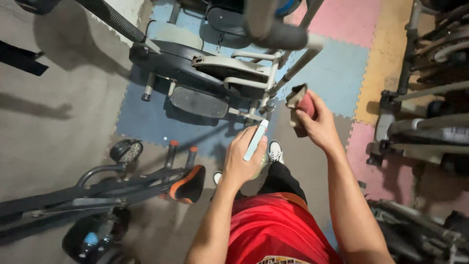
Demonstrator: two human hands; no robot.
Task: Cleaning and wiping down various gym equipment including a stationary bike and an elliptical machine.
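Spray bottle [256, 141]: slim pale blue-white piece, long axis running diagonally, upper end pointing up and right toward the exercise machine [210, 73], lower end sitting against the palm. The left hand [244, 159] is wrapping closed around it; a rounder greenish part is showing just under the fingers.

Cloth [300, 105]: crumpled, dark red with a grey-brown fold, bunched in the closed right hand [317, 124], hanging just beside the machine's grey frame tube [298, 63].

Surroundings: the machine is standing on blue foam floor tiles [141, 117], its pedal [198, 101] lying between hands and frame. A second machine with an orange-edged pedal [188, 185] is sitting left. A white shoe [275, 150] is showing below the bottle.
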